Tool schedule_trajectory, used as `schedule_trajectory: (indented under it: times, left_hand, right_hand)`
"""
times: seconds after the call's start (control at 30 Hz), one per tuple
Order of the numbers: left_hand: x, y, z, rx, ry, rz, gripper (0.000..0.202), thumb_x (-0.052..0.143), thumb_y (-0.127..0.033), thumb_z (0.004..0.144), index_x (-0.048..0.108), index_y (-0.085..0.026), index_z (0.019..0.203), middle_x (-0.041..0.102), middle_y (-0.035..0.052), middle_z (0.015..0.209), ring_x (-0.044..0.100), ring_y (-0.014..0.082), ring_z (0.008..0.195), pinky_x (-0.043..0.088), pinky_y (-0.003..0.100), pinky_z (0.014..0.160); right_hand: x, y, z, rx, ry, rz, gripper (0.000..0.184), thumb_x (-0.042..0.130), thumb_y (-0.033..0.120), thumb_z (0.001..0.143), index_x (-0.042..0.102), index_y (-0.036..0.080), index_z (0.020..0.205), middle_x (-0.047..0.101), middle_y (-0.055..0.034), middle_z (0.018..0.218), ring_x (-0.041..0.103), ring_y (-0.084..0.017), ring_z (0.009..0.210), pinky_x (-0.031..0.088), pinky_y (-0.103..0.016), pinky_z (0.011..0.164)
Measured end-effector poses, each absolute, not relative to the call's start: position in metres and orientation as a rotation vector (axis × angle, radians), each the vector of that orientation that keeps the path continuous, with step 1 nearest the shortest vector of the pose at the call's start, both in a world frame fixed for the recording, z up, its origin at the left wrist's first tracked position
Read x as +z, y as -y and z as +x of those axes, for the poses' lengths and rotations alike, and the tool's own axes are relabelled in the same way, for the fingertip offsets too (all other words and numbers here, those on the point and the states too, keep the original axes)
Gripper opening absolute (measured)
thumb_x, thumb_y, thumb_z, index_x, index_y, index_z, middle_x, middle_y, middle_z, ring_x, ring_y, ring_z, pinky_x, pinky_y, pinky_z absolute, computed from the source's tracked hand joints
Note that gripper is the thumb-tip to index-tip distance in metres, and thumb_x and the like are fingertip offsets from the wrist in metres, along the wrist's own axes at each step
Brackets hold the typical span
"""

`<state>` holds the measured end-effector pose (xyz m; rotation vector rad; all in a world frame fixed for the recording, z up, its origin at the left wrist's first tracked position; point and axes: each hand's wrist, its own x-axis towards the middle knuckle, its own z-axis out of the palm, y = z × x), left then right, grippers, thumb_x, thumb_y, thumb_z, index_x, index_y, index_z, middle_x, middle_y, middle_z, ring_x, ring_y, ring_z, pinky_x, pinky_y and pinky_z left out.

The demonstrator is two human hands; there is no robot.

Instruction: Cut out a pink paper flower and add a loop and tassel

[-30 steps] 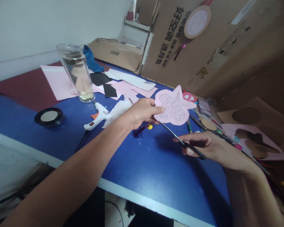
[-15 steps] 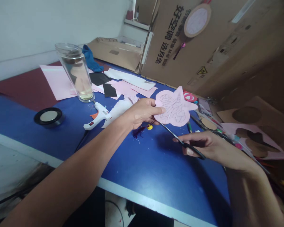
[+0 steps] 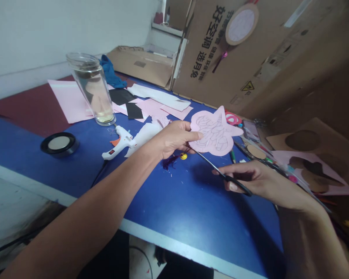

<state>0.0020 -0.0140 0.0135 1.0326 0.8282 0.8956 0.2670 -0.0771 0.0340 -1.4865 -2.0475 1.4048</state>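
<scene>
My left hand (image 3: 174,137) pinches the near edge of a pink paper cutout (image 3: 215,131) with pencilled curved lines, holding it above the blue table (image 3: 177,197). My right hand (image 3: 250,180) grips black-handled scissors (image 3: 221,172), whose blades point up-left and meet the cutout's lower edge. A dark red tassel with a yellow bead (image 3: 176,158) lies on the table just under my left hand.
A white glue gun (image 3: 119,143) and its cord lie to the left, near a tall glass (image 3: 94,89) and a black tape roll (image 3: 59,143). Pink, white and black paper scraps (image 3: 151,102) lie behind. Cardboard boxes (image 3: 235,58) stand at the back; pens and cardboard pieces (image 3: 305,155) crowd the right.
The pink cutout has turned slightly in my left hand. Both hands and the scissors stay almost where they were.
</scene>
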Motion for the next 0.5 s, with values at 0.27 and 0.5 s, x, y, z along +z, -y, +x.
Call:
schedule_trajectory:
  times: [0.27, 0.5]
  left_hand:
    - [0.0121, 0.0133, 0.0019, 0.902, -0.826, 1.034, 0.022, 0.092, -0.025, 0.082, 0.074, -0.013, 0.085, 0.079, 0.0085, 0.078, 0.072, 0.0161, 0.065, 0.059, 0.03, 0.067]
    - [0.0127, 0.0136, 0.0017, 0.897, -0.823, 1.04, 0.018, 0.089, -0.022, 0.085, 0.073, -0.013, 0.086, 0.078, 0.0076, 0.076, 0.073, 0.0159, 0.064, 0.059, 0.03, 0.065]
  right_hand:
    - [0.0311, 0.0769, 0.2678, 1.391, 2.045, -1.476, 0.057, 0.092, 0.064, 0.077, 0.089, 0.024, 0.117, 0.066, -0.0017, 0.073, 0.05, -0.013, 0.063, 0.044, -0.027, 0.058]
    - [0.0306, 0.0769, 0.2688, 1.408, 2.033, -1.482, 0.056, 0.092, 0.061, 0.079, 0.089, 0.021, 0.119, 0.066, -0.0023, 0.075, 0.05, -0.013, 0.064, 0.043, -0.027, 0.059]
